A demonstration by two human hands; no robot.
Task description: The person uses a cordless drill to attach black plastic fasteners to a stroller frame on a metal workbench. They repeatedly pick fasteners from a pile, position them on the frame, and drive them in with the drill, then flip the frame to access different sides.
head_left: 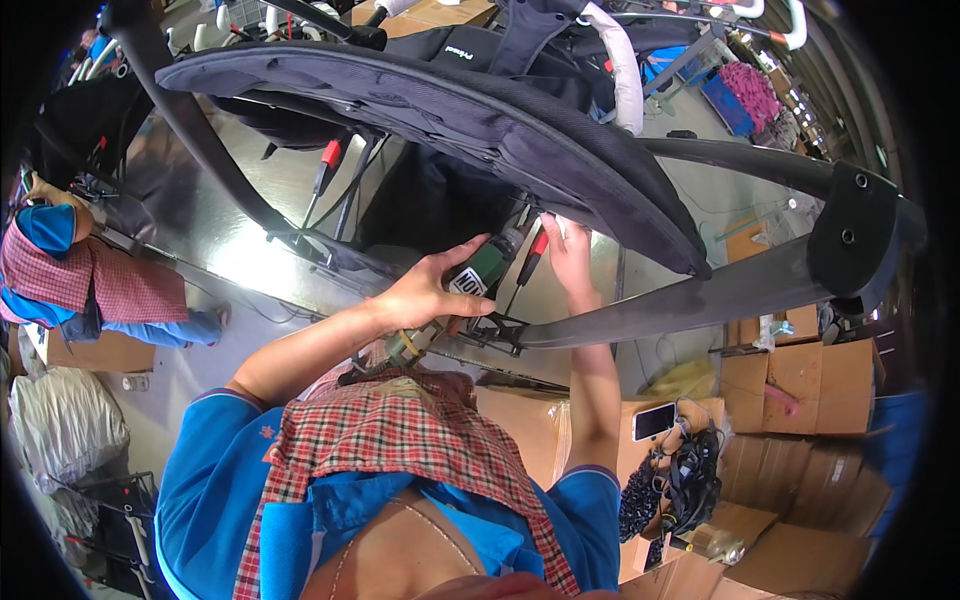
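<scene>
The left hand [428,292] grasps a green power tool [487,265], which sits near the middle of the scene, its front end pointing away under the near edge of a padded black panel [430,105]; the right hand [572,255] is raised just right of the tool's front end, its fingers partly covered by that edge, so I cannot tell whether they grip something; a red-tipped rod [537,250] stands between the tool and this hand.

The panel, part of a black fabric-and-tube frame, spreads across the far side and blocks the view of the fingertips and of much beneath it; a broad grey tube [680,295] runs off to the right, crossing in front of the right forearm; another dark tube [190,120] slants down on the left, near a second red-tipped rod [331,155].

Near on the right, a cardboard box [540,412] lies beyond the checked apron [400,430], with a phone [655,423] and a tangle of black straps [692,475]; open cartons [800,385] stand farther right; on the left are a co-worker [90,265] in checked clothing and, nearer, a pale sack [65,425].
</scene>
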